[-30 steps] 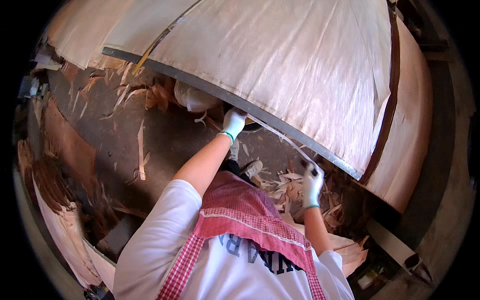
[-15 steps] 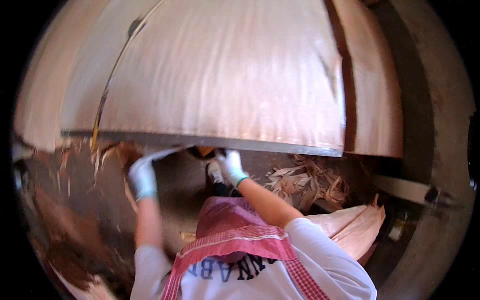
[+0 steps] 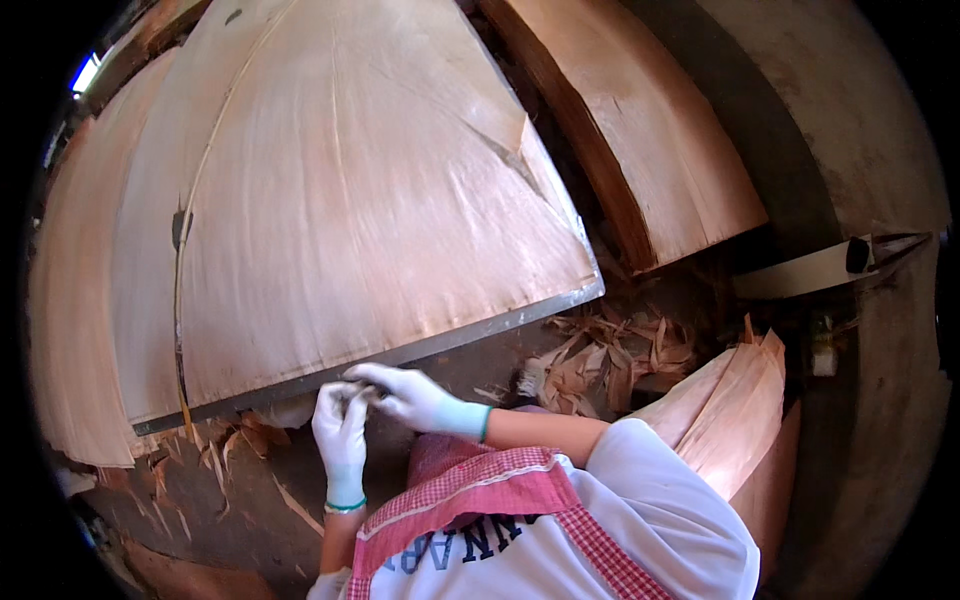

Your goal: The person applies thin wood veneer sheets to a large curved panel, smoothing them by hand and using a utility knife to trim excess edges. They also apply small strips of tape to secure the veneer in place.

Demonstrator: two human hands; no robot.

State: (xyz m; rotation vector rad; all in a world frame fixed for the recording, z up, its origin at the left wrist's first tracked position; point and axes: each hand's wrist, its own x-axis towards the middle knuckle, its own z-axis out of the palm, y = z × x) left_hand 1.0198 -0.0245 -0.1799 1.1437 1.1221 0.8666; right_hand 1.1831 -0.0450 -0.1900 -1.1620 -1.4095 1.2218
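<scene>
My left hand (image 3: 340, 435) and my right hand (image 3: 425, 400), both in white knit gloves with green cuffs, meet just in front of the table's near edge. Their fingers are closed and pressed together around a small dark greyish thing (image 3: 371, 393), mostly covered by the gloves, whose kind I cannot make out. Beyond them a large, pale pinkish wood veneer sheet (image 3: 330, 230) lies across the table. Its right side has a torn, lifted flap (image 3: 515, 155). The table's metal edge (image 3: 450, 345) shows below the sheet.
A thin rod or strip (image 3: 207, 150) lies along the sheet's left part. More veneer (image 3: 640, 130) is stacked to the right, across a dark gap. Veneer scraps (image 3: 610, 360) litter the floor, and a folded veneer bundle (image 3: 720, 410) lies at my right. A pale beam (image 3: 800, 275) juts from the far right.
My hands, apart before with a pale strip by the left one, have come together. The view has turned, so the table edge now slants. A black and yellow thing near my right hand no longer shows.
</scene>
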